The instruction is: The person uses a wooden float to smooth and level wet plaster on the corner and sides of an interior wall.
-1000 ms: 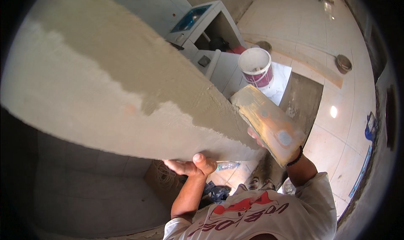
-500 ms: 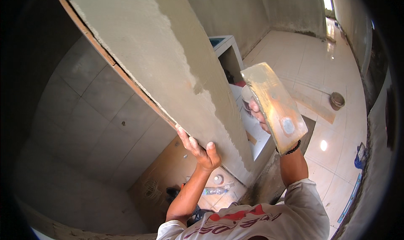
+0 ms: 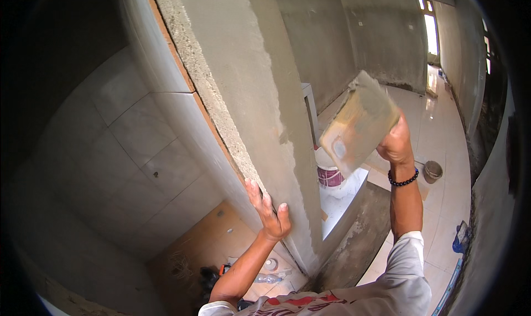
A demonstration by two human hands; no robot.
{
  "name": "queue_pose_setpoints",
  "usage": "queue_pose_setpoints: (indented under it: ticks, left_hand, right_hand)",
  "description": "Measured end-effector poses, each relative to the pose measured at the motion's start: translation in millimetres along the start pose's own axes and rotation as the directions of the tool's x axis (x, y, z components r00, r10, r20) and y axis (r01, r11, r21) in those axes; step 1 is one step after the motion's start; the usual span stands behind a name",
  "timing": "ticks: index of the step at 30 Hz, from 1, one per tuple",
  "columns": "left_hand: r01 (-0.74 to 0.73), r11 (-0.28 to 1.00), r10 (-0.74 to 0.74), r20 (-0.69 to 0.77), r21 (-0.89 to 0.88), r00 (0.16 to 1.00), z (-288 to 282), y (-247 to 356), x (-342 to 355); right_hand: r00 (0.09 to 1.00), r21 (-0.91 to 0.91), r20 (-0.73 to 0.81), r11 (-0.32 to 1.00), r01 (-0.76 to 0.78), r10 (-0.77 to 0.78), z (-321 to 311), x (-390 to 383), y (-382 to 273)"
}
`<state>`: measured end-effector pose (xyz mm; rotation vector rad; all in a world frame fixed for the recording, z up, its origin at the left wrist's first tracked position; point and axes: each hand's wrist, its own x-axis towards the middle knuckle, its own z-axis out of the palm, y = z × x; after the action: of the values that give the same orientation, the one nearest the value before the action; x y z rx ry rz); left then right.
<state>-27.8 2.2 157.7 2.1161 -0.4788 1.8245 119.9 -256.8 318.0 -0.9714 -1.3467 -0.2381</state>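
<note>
A wall end (image 3: 238, 56) rises in front of me, its face coated with light and darker grey plaster. My left hand (image 3: 271, 219) rests on its left edge, fingers stretched out and thumb apart, holding nothing. Along that edge runs a rough mortar strip (image 3: 207, 89) beside a tile's reddish rim. To the right of the wall, my right hand (image 3: 397, 141) is closed round a plastering float (image 3: 359, 125), raised and tilted clear of the plaster. Its flat, worn face shows, smeared with grey and slightly blurred. The handle is hidden behind the plate.
A white and purple bucket (image 3: 330, 176) stands on a white ledge (image 3: 345, 197) behind the float. Farther right, a small brown bucket (image 3: 432, 172) sits on the tiled floor. Below my left arm lie a plastic bottle (image 3: 268, 278) and a brown board (image 3: 191, 238).
My right hand has turned and swung the float, so its plate now slants the other way. The view has shifted, showing more of the wall's rough edge. My left hand stays on that edge.
</note>
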Motion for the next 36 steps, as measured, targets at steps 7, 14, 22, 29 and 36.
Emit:
queue_pose_setpoints:
  ticks: [7,14,22,29,36]
  left_hand:
    - [-0.034,0.999,0.034,-0.004,0.021,0.999,-3,-1,1]
    - [-0.038,0.999,0.038,-0.013,0.003,0.999,-3,0,4]
    - [-0.039,0.999,0.039,-0.009,-0.007,0.999,-4,0,4]
    - [-0.022,0.999,0.021,-0.025,-0.035,0.999,-4,1,2]
    - [-0.032,0.999,0.032,-0.008,-0.025,0.999,-2,-1,4]
  right_hand:
    - [0.904,-0.541,0.354,0.736,0.408,-0.241,27,21,-27]
    - [0.828,-0.634,0.411,0.532,0.561,-0.382,35,32,-7]
    - [0.795,-0.754,0.435,0.312,0.578,-0.423,39,39,23]
    - [0.8,-0.832,0.429,0.16,0.531,-0.42,23,58,41]
    - [0.876,-0.927,0.369,-0.049,0.373,-0.312,-10,66,42]
